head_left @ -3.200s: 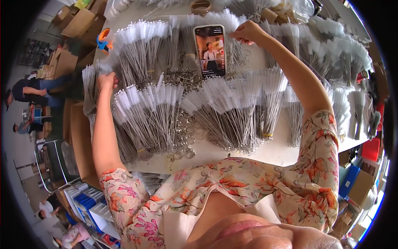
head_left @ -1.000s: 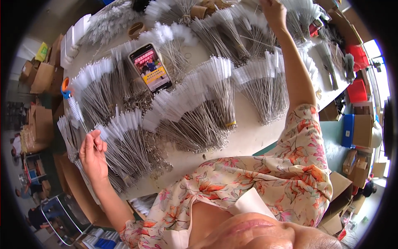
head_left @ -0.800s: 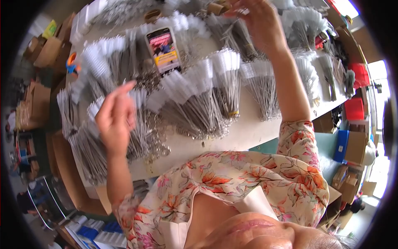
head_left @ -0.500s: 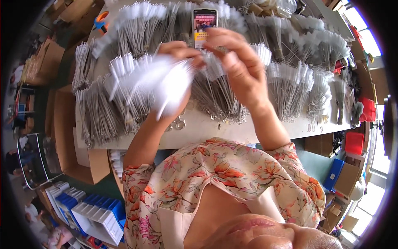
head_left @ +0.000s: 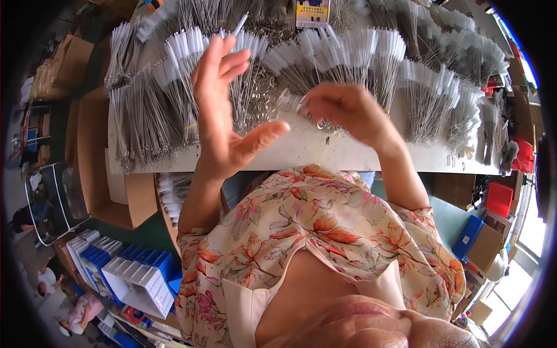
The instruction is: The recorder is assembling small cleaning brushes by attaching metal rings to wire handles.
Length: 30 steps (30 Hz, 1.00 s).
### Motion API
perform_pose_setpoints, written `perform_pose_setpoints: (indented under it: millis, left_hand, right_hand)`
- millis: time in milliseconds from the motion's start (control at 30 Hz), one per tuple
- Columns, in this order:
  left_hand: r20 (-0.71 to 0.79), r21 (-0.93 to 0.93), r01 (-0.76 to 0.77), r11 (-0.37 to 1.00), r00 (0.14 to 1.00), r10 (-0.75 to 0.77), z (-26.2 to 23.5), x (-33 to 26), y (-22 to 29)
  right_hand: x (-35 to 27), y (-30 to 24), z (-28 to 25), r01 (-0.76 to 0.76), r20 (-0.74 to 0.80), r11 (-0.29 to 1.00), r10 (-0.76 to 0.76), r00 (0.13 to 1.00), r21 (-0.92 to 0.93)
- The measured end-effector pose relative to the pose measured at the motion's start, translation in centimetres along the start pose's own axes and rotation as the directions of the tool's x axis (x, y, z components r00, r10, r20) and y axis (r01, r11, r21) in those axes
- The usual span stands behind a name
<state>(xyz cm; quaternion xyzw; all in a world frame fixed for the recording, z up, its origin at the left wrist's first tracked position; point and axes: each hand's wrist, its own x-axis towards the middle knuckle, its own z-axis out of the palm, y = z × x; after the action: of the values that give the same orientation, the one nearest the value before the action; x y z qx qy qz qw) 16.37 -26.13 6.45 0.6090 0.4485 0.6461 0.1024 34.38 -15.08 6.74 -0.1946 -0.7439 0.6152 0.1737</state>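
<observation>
My left hand (head_left: 223,119) is raised over the bundles with its thumb and fingers apart, holding nothing. Just beyond its fingertips a white tip (head_left: 241,23) sticks up. My right hand (head_left: 354,113) hovers low over the table's near part, its fingers curled down and slightly blurred. Beside those fingertips is a small clear bristly piece (head_left: 289,102); whether they grip it is hidden. Bundles of thin wire brushes (head_left: 360,55) with white bristle heads fan out behind this hand. Loose metal rings (head_left: 264,95) lie between the two hands.
More brush bundles (head_left: 145,116) cover the left of the white table (head_left: 255,156), and others (head_left: 432,101) the right. A phone (head_left: 312,13) stands at the back. An open cardboard box (head_left: 136,200) is at the left, above blue and white bins (head_left: 136,284). Red containers (head_left: 499,200) stand right.
The blurred white brushes at my left hand are gone from it, and that hand has opened. My right hand has come down nearer the table edge. The view has shifted, so the table sits higher.
</observation>
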Motion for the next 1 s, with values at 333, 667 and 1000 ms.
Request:
perform_pose_setpoints:
  millis: [333,667,1000]
  left_hand:
    - [0.387,0.018,0.123,0.992,0.914,-0.12,2.3,-3.9,2.1]
    - [0.199,0.661,0.225,0.716,0.867,-0.457,3.5,-3.1,-7.7]
    - [0.275,0.765,0.102,0.636,0.841,-0.466,4.2,-3.2,-10.6]
  right_hand:
    - [-4.1,-1.2,1.1,-0.16,0.269,0.986,0.164,0.949,-0.037]
    - [-9.4,4.2,-3.5,-0.165,-0.088,0.44,0.191,0.978,-0.883]
    - [0.6,5.5,0.8,0.332,0.305,0.304,-0.132,0.943,-0.893]
